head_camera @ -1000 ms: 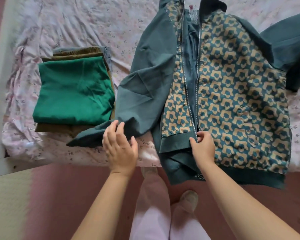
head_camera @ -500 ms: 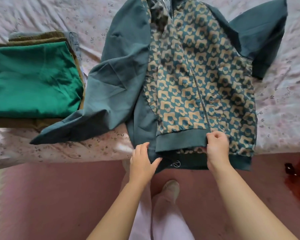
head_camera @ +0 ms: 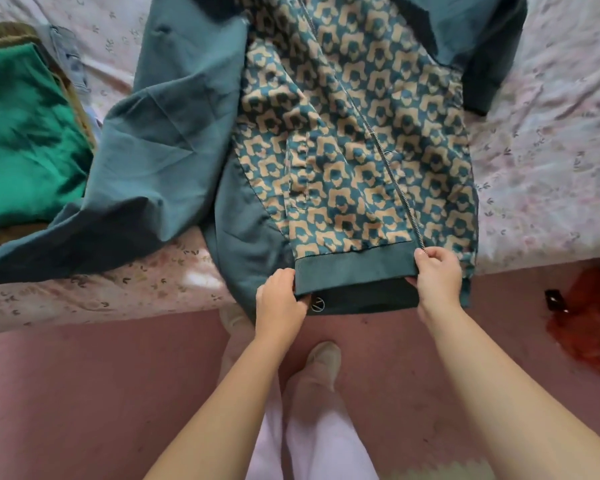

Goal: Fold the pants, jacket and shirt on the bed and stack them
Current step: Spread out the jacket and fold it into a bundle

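L hand (head_camera: 280, 297) has come over from the sleeve (head_camera: 136, 168) & now pinches the ribbed hem (head_camera: 354, 268) at its left corner. R hand (head_camera: 439, 276) pinches that hem at the zip (head_camera: 394, 183) end, fingers curled, prob. to tug the front flat before folding. The jacket (head_camera: 343, 126) lies across the bed (head_camera: 551, 150), hem over its edge. Folded shirt (head_camera: 25, 140) on pants (head_camera: 4, 33) sits left.
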A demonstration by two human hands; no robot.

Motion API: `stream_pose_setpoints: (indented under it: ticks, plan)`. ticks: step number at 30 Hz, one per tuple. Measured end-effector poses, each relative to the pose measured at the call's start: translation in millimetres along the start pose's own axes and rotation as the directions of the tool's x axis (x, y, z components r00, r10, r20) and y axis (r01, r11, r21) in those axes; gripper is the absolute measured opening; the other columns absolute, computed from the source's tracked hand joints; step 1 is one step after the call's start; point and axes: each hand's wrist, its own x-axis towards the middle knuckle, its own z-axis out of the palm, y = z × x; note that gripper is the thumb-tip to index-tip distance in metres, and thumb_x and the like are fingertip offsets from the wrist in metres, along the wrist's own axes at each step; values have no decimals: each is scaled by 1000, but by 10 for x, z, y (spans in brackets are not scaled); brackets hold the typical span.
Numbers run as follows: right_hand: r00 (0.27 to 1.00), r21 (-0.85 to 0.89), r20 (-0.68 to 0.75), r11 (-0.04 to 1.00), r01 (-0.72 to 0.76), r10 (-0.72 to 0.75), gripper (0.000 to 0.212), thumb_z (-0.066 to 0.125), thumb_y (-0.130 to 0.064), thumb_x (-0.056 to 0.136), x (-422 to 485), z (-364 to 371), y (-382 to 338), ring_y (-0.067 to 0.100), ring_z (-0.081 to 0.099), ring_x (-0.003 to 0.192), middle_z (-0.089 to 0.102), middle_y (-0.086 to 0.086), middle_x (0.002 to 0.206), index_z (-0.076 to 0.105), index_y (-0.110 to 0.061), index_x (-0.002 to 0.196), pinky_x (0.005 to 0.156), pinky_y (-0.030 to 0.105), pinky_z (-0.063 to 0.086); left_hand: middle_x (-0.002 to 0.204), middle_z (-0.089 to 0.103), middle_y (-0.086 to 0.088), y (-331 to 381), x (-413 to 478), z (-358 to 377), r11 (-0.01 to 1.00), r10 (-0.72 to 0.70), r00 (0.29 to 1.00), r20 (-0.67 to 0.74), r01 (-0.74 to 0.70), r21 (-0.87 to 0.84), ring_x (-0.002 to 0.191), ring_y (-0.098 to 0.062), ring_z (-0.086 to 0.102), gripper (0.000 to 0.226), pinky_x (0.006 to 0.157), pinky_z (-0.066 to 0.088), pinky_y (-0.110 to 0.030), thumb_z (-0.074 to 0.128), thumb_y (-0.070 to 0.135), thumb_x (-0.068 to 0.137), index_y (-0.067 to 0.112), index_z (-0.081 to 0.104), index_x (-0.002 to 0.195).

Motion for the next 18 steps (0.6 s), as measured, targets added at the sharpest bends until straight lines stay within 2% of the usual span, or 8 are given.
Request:
stream_pose_setpoints:
  ticks: [2,4,7,9,12,13,15,18]
  plan:
    - [1000,31,-22,999,13,-12,21,51,-12,92,-6,-51,-26,9,47,65,49,-1,72,44,-21,74,64,27,47,88,58,-9,3,-48,-71,987,-67,997,-42,60,-148,81,-25,54,16,73,36,-25,60,-3,75,4,58,89]
    - [999,41,-34,999,27,-25,23,52,-11,92,-37,-105,-69,10,46,63,48,0,70,44,-23,74,65,30,46,83,55,-5,-62,-146,-221,978,-82,986,-142,52,-202,75,-16,49,22,69,34,-17,57,-10,69,4,58,86]
    - [998,-5,49,1000,29,-29,23,52,-10,92,-197,-106,-88,12,46,66,49,1,70,44,-22,74,67,31,47,79,51,-1,-293,-354,-488,988,26,966,-259,-65,-143,70,-8,44,21,68,36,-14,58,-11,65,3,58,81]
    - [990,-41,142,999,25,-19,23,52,-9,92,-399,-18,-51,14,48,67,51,3,71,45,-21,74,67,32,48,77,52,-5,-473,-502,-702,990,91,945,-315,-119,-72,70,-10,43,18,68,39,-20,53,-3,65,5,56,82]
    - [963,-119,269,992,45,-11,19,53,-8,91,-722,178,80,19,48,67,53,10,72,47,-19,76,66,36,47,74,50,-5,-771,-692,-1028,984,180,897,-403,-159,85,69,-14,41,19,64,35,-26,40,12,65,17,46,82]
    - [949,-161,314,985,65,-11,16,53,-8,91,-813,241,146,19,46,63,53,10,69,47,-16,78,63,34,44,73,49,-5,-893,-757,-1104,983,173,890,-423,-128,132,69,-16,40,19,64,33,-28,37,14,65,18,44,82]
    - [915,-256,404,959,119,-6,9,53,-8,91,-950,348,274,17,41,56,49,5,61,48,-10,83,53,29,35,74,52,-10,-1113,-877,-1179,986,72,892,-446,5,169,72,-19,43,21,67,33,-33,37,12,66,16,48,83]
    - [885,-383,465,903,194,7,9,55,-9,89,-1045,458,360,17,46,62,52,1,66,47,-8,93,53,24,34,94,56,-16,-1334,-969,-1114,948,-214,908,-361,282,149,92,-32,52,23,82,39,-43,51,-1,77,5,57,98]
